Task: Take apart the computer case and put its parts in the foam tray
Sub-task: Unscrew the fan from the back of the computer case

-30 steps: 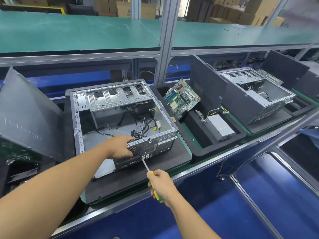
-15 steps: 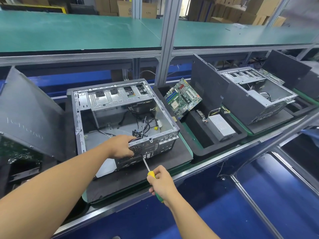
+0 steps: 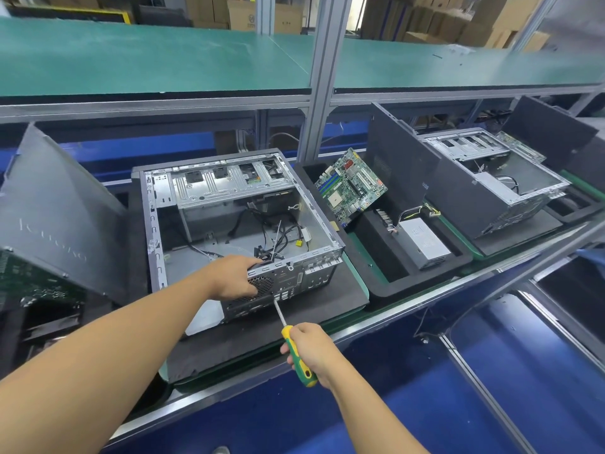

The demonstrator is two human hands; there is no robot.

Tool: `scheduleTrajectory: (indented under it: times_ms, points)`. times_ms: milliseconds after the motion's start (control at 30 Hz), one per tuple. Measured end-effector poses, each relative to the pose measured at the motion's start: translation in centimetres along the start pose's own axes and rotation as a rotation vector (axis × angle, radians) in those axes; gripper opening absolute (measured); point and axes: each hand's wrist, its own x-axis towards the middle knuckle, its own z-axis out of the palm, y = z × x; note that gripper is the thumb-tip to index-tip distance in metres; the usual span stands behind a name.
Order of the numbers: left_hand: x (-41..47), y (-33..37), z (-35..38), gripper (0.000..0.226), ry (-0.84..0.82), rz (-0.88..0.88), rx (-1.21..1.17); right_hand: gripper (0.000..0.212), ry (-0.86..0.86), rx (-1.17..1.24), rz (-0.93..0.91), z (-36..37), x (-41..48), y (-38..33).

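The open grey metal computer case (image 3: 229, 204) lay on a black foam pad (image 3: 320, 299), its rear rim gripped by the left hand (image 3: 234, 278), while the right hand (image 3: 311, 350) clenched the green-and-yellow screwdriver (image 3: 296, 352), its tip still on the rear panel, with more handle showing than before.

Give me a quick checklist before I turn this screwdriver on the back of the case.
1. Case steadied: ok. The left hand grips the rear edge of the computer case.
2. Tool held: ok. The right hand grips the screwdriver by its handle.
3. Tip on a screw: cannot tell. The tip meets the rear panel just below the left hand, but no screw head is visible.
4. Tray ready: ok. The foam tray sits right of the case, holding a motherboard and a power supply.
5. Case interior cleared: not ok. Loose cables lie inside.
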Motion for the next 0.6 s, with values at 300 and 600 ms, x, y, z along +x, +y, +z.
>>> scheduleTrajectory:
  times_ms: [300, 600]
  points:
    - [-0.2, 0.4, -0.2, 0.054, -0.012, -0.004, -0.002, 0.011, 0.055, 0.02, -0.113, 0.0, 0.7, 1.2]
    - [-0.5, 0.7, -0.3, 0.053, 0.002, -0.006, 0.008, 0.014, 0.197, -0.228, -0.084, 0.7, 0.5, 0.7]
